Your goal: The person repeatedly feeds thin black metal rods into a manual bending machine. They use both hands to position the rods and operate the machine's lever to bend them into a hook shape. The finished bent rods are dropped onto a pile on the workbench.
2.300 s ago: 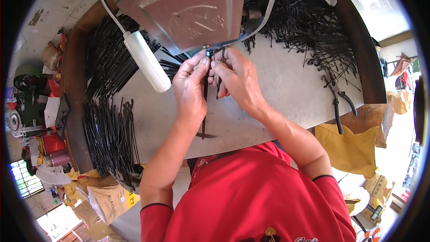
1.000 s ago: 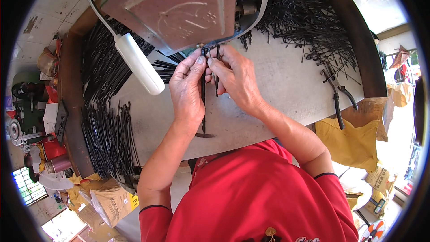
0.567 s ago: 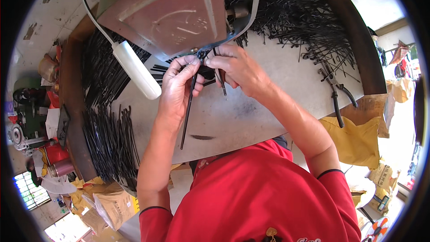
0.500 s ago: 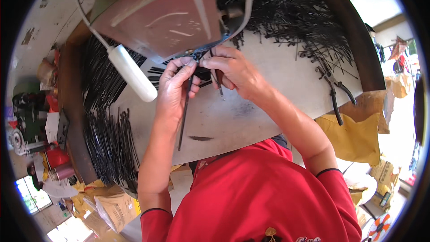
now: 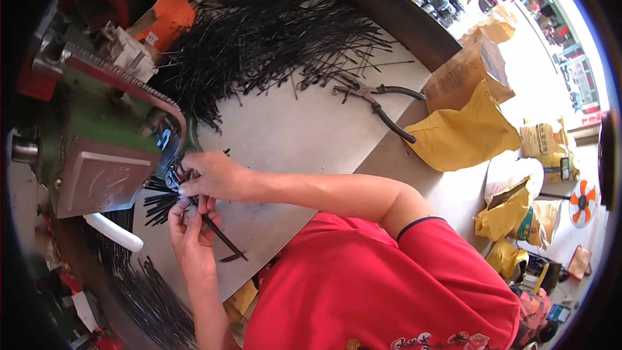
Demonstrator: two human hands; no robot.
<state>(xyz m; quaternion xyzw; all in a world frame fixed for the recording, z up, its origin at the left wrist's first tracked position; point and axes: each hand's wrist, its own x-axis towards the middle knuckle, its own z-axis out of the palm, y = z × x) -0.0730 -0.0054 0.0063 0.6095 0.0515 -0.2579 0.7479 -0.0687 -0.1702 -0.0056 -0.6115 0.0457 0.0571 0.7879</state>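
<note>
Both my hands are close together at the working point of a green machine (image 5: 97, 116). A thin black rod (image 5: 223, 238) slants from between my fingers toward the table's near edge. My left hand (image 5: 191, 233) is closed, with thumb and fingertips pinching the rod near its upper end. My right hand (image 5: 217, 176) is closed beside the machine's metal tip, fingers bent around something small that they hide. Behind the hands, several black rod ends (image 5: 159, 207) fan out on the metal table (image 5: 285, 129).
A large heap of black rods (image 5: 259, 45) covers the table's far side. Another bundle (image 5: 149, 298) lies at the left. Pliers with black handles (image 5: 372, 94) rest near the right edge, by a yellow sack (image 5: 460, 133). A white cylinder (image 5: 113, 232) hangs beside the machine.
The view has swung to the right, so machine and hands appear further left. Both hands remain together at the machine, and the black rod still hangs from the left hand.
</note>
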